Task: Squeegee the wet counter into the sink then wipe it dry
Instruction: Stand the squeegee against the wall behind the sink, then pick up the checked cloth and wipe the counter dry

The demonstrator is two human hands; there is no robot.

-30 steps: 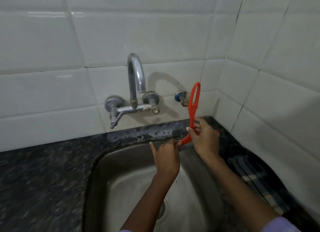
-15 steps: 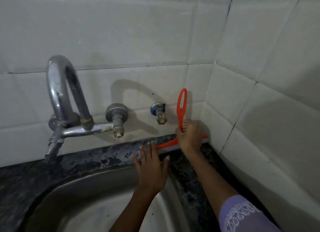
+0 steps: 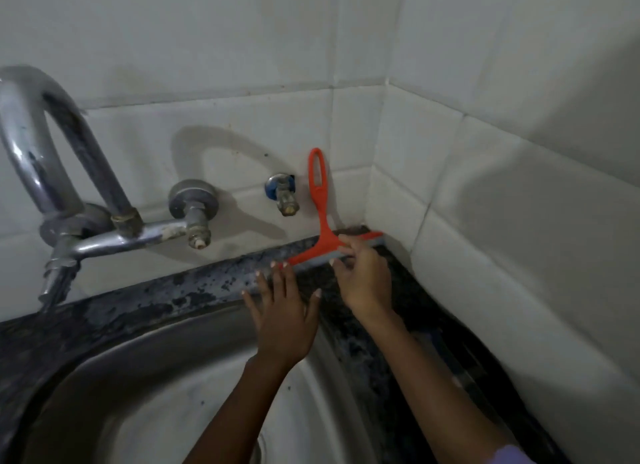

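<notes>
Squeegee (image 3: 325, 235): orange, T-shaped. Blade lies along the back strip of the counter (image 3: 207, 280), its far end run into the tiled corner; handle stands up against the wall tiles (image 3: 242, 134). Placed so, probably, to start a pull from the farthest wet edge toward the sink (image 3: 156, 377).

Right hand (image 3: 363, 276): fingers pinched together on the blade head, just right of the handle's root. Low grip likely chosen to press the rubber flat where the upright handle has no room to tilt.

Left hand (image 3: 282, 311): fingers spread apart, palm down over the sink rim, fingertips touching or just beside the blade's near end; which of the two cannot be told. It clasps nothing. Judged to be steadying or guiding that end.

Counter: dark speckled stone, a narrow band between sink and wall, showing pale patchy film.

Tap (image 3: 52, 152): wall-mounted, left of the hands; water appears to run from the spout.

Stage: squeegee step, at the corner. No cloth clearly seen; drying not yet begun.
</notes>
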